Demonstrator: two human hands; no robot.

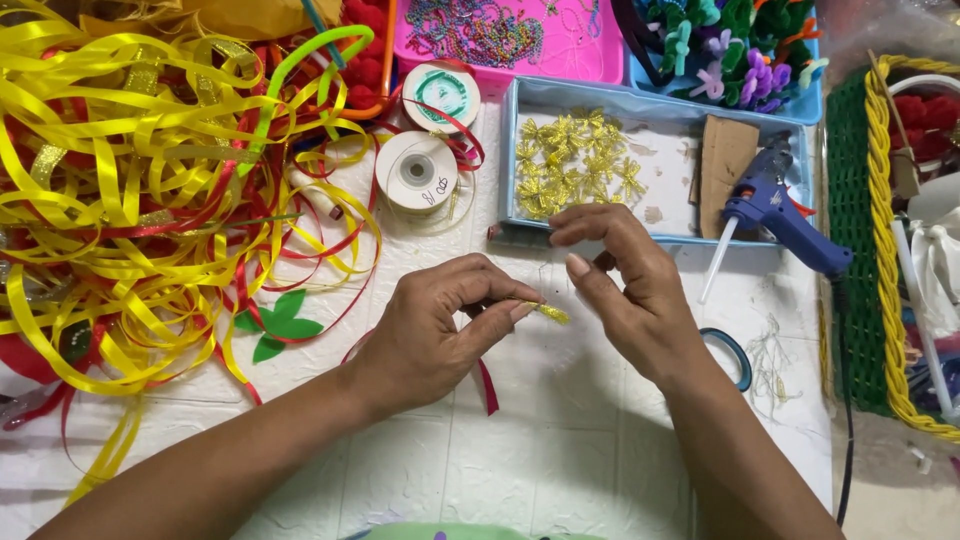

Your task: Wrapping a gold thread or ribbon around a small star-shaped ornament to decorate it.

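White tabletop [560, 430] strewn with ribbons [150, 180]; left hand [430, 335] pinches a small gold tinsel piece [550, 314] between closed fingertips, right hand [625, 285] half-curled just beside it, fingers loosely together.

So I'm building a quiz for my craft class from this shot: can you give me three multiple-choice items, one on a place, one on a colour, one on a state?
1. Where does the blue hot-glue gun lie?
A. across the light blue tray's right edge
B. in the pink tray
C. on the ribbon pile

2. What colour is the small tinsel piece pinched by the left hand?
A. purple
B. gold
C. white

3. How do the right hand fingers stand?
A. spread flat on the table
B. curled, fingertips close together above the tinsel
C. wrapped around the glue gun

Answers: 1 A, the gun rests over the light blue tray rim; 2 B, it glitters gold; 3 B, the fingertips are bunched just above the piece.
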